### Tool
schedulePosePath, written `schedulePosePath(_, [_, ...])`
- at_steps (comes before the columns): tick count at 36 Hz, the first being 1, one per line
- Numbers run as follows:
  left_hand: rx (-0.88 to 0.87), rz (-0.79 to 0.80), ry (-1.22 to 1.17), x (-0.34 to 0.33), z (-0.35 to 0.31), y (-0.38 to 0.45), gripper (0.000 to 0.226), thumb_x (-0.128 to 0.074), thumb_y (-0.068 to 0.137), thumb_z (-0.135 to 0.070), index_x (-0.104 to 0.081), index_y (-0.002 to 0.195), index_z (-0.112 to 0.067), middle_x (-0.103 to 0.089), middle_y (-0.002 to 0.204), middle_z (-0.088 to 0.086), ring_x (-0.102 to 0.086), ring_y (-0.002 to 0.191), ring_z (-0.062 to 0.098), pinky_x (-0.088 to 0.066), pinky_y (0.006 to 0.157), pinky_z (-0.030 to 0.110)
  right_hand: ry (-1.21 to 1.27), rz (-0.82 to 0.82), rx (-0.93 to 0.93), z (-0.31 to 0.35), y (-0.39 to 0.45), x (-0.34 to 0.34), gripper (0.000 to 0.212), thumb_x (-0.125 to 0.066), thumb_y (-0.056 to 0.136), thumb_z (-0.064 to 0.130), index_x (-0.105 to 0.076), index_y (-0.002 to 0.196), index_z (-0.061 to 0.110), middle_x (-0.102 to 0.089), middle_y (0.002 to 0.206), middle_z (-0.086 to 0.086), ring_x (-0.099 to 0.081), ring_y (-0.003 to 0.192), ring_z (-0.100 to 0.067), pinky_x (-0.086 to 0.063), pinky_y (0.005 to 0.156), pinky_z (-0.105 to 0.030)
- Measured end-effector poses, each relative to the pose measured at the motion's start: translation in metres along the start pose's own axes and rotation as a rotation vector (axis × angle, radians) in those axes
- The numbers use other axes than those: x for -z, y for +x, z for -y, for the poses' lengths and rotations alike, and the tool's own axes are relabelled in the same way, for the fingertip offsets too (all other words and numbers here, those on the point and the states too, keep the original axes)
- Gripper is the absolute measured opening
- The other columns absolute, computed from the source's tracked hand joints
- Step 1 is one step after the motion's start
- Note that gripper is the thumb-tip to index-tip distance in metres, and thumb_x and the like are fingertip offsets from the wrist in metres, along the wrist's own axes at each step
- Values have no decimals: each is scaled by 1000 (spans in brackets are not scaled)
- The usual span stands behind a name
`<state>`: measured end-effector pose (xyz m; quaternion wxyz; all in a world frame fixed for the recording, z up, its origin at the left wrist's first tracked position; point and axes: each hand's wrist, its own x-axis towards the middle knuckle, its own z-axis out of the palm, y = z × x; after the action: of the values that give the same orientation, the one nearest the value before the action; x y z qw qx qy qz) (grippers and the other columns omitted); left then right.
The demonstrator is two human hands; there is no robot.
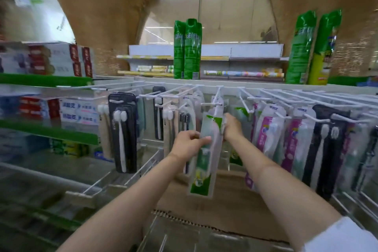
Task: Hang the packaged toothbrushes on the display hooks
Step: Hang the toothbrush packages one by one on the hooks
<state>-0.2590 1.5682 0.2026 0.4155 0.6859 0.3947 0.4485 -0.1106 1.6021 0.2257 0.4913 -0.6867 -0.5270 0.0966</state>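
Observation:
A long clear toothbrush pack with green print [205, 161] hangs tilted in the middle of the rack, its top at a white display hook [212, 104]. My left hand [189, 144] grips the pack's left edge near its middle. My right hand [232, 127] pinches the pack's upper right edge. More packaged toothbrushes hang on the neighbouring hooks: black packs [123, 133] to the left, pink and clear packs [266, 131] and dark packs [327, 149] to the right.
White wire hooks [286, 96] jut forward along the whole rail at hand height. Toothpaste boxes [61, 61] fill green-edged shelves at left. Green spray cans [188, 49] stand on the top ledge. A cardboard box [225, 206] lies below the hands.

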Motion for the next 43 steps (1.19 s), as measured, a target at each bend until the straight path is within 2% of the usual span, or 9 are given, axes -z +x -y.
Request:
schedulePosePath(4, [13, -8, 17, 3, 6, 5, 21, -68, 83, -31, -70, 92, -11, -72, 92, 6, -69, 88, 20, -56, 84, 39, 67, -231, 86, 3, -7, 3, 29, -41, 96, 13, -43, 67, 14, -41, 59, 1, -36, 51, -10, -29, 38, -11])
schedulePosePath(8, [31, -46, -26, -4, 5, 11, 9, -66, 85, -26, -66, 82, -18, -68, 84, 0, -65, 79, 11, -50, 66, 22, 115, -181, 193, 3, -24, 16, 23, -40, 100, 17, -38, 77, 19, -47, 69, 0, -50, 57, -14, -42, 47, -15])
schedulePosePath(11, [29, -141, -53, -13, 8, 14, 14, -68, 84, -22, -64, 72, -17, -66, 77, 2, -63, 74, 15, -51, 67, 26, 44, -93, 173, -10, -38, 24, 13, -38, 101, 22, -41, 89, 15, -55, 71, -6, -59, 55, -22, -52, 45, -32])
schedulePosePath(16, [58, -181, -80, -25, 10, 24, 9, -69, 83, -21, -65, 78, -16, -66, 80, 1, -62, 76, 13, -50, 66, 25, 58, 36, 175, -31, -68, 42, 15, -40, 100, 14, -39, 88, 6, -58, 63, -9, -54, 33, 1, -38, 33, -11])
schedulePosePath(20, [63, -195, -74, -39, 11, 28, 10, -71, 81, -20, -63, 78, -14, -64, 78, 2, -61, 77, 17, -52, 74, 31, 160, 94, 119, -45, -86, 58, 18, -40, 100, 13, -39, 82, 12, -60, 59, -7, -62, 44, -8, -46, 37, -20])
schedulePosePath(24, [41, -187, -55, -47, 12, 28, 21, -67, 85, -21, -56, 67, -17, -58, 69, 0, -56, 67, 13, -42, 58, 23, 187, 128, 113, -52, -100, 71, 17, -41, 100, 17, -44, 84, 20, -60, 63, -3, -70, 63, -22, -47, 41, -24])
schedulePosePath(28, [38, -165, -63, -46, 10, 25, 16, -63, 88, -21, -58, 76, -13, -56, 70, -1, -52, 67, 12, -39, 55, 21, 245, 134, 125, -57, -114, 78, 6, -44, 99, 22, -47, 96, 19, -62, 76, 1, -69, 64, -17, -49, 42, -26])
schedulePosePath(38, [186, -260, -61, -41, -8, 38, 17, -64, 87, -23, -66, 92, -7, -65, 101, 19, -61, 97, 35, -48, 78, 36, 192, 105, 110, -52, -125, 93, 6, -43, 100, 18, -48, 102, 16, -67, 83, -15, -58, 42, -1, -45, 40, -21])
schedulePosePath(43, [171, -279, -50, -42, -9, 37, 27, -66, 86, -20, -61, 109, -8, -64, 110, 12, -59, 104, 29, -48, 89, 34, 166, 84, 100, -55, -126, 94, 6, -44, 100, 19, -47, 101, 15, -68, 72, -10, -63, 50, -9, -50, 43, -23])
